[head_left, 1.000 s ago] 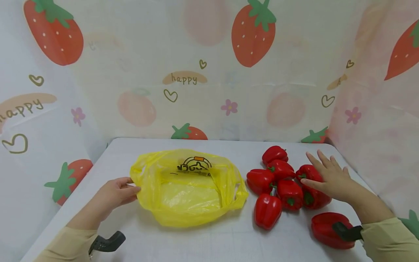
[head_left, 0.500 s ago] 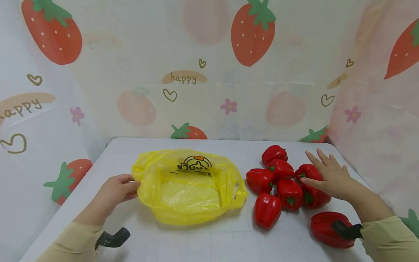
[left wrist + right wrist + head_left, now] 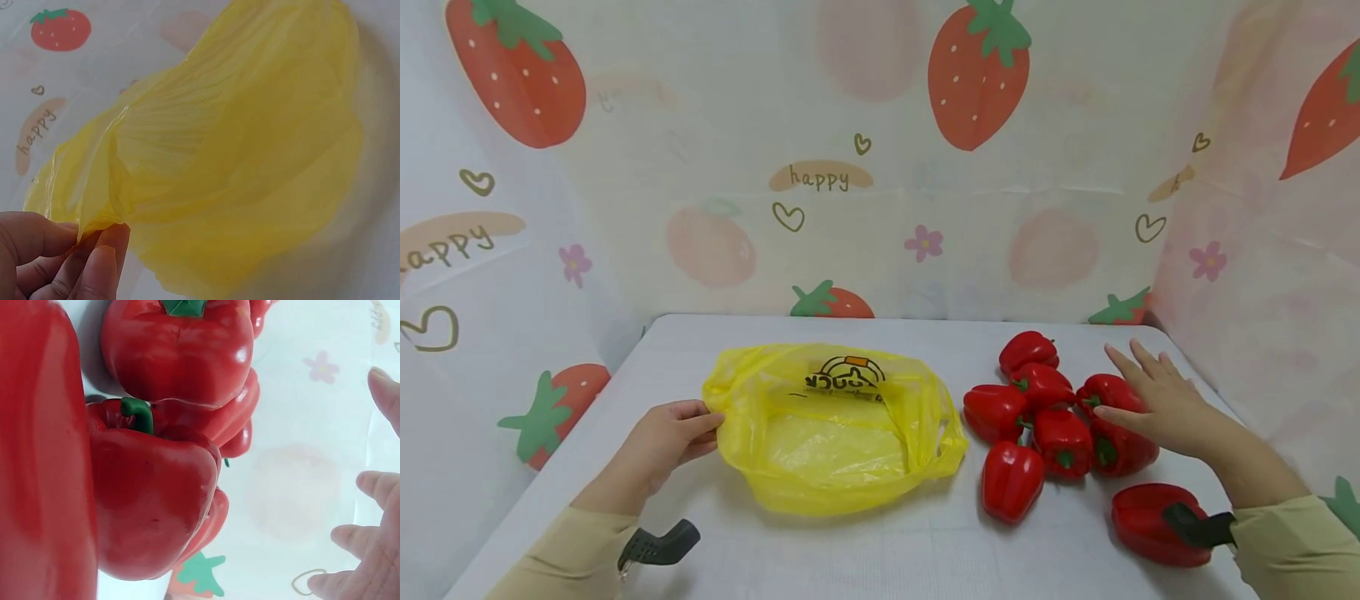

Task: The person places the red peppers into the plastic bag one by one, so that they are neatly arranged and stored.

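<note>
The left hand pinches the left edge of a yellow plastic bag between thumb and fingers. In the left wrist view a fold of the bag is caught at the fingertips. Its mouth gapes toward the head camera, with a dark printed logo on the inner back side. Over the right-hand part of a group of red bell peppers, the right hand is held with fingers spread, gripping nothing. The right wrist view has those fingers at the right, apart from a pepper with a green stem.
One bell pepper lies nearer the front, partly behind the right wrist's black camera mount. Another pepper is at the group's front left. The white table is bounded by strawberry-printed cloth at the back and sides.
The left hand has shifted slightly right, still pinching the bag, whose left edge has moved in a little. The right hand has barely moved and stays spread above the peppers.
</note>
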### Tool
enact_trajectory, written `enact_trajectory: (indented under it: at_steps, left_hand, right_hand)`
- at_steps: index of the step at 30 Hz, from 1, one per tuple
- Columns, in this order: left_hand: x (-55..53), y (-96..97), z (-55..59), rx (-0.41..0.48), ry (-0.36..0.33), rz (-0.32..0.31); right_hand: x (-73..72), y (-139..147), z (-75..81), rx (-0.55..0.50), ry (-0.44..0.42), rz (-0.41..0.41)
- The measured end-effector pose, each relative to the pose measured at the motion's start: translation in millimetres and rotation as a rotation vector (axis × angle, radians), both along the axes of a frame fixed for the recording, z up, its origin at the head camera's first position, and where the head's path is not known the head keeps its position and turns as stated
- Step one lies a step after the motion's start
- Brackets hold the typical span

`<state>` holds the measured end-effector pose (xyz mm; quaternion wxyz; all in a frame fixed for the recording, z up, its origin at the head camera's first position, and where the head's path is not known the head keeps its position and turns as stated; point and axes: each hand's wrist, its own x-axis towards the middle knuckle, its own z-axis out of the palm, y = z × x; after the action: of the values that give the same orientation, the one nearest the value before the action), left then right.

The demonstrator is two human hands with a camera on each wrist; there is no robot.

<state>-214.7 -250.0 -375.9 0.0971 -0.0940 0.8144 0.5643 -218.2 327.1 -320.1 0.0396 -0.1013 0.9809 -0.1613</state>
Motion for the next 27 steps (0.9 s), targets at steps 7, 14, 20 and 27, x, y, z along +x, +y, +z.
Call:
enact_trajectory:
  at_steps: [7,14,20,27]
  left_hand:
    - [0.2,0.3,2.0,-0.038,0.021,-0.008]
    - [-0.1,0.1,4.3,-0.067,0.028,-0.013]
    - [-1.5,0.8,4.5,-0.082,0.025,-0.007]
    - [-3.7,1.0,3.5,-0.067,0.023,-0.020]
  right_hand:
    - [1.4,6.9,0.6,-0.025,-0.017,0.015]
    - [8.3,18.2,0.9,-0.108,-0.003,0.071]
    - [16.0,28.2,3.1,-0.198,-0.033,0.074]
    - [24.4,36.1,5.0,-0.231,-0.083,0.060]
